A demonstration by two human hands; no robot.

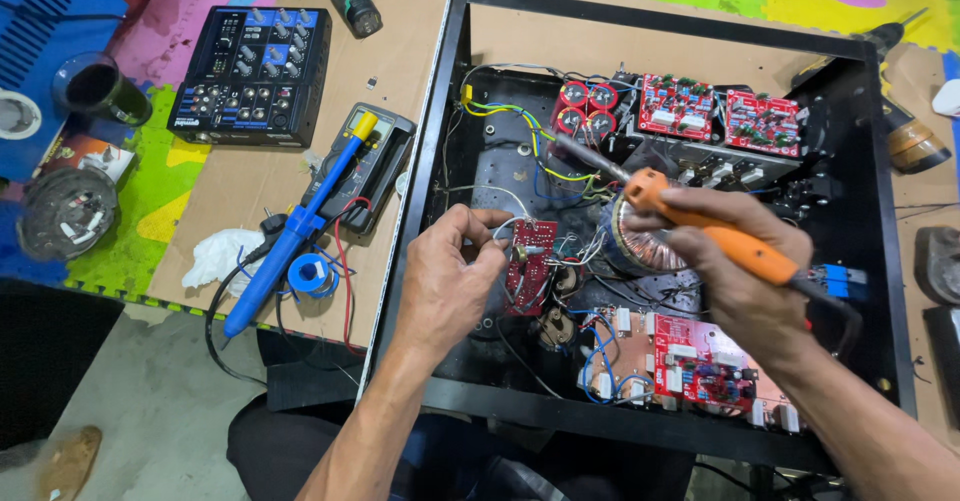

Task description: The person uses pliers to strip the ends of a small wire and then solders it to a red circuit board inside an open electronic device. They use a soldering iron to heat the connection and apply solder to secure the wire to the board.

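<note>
**Small red board held up for the iron**

A small red circuit board (530, 261) stands on edge near the middle of an open black chassis (450, 111), trailing thin white and grey wires. It is narrow, dark red and studded with tiny parts. The left hand (450, 281) pinches it by its left edge and a wire, fingers curled close, probably to keep it steady and tilted toward the light. The right hand (735, 261) is wrapped tight round the orange grip of a soldering iron (700, 221), whose grey tip is raised above the board, pointing up and left, apparently kept clear of the wires. Just behind sits a round toroidal transformer (640, 246); larger red boards (700, 106) line the far wall. On the cardboard-covered tabletop (250, 181) to the left lie a blue desoldering pump (290, 241), a multimeter (375, 166) and a small audio mixer (250, 76).
</note>
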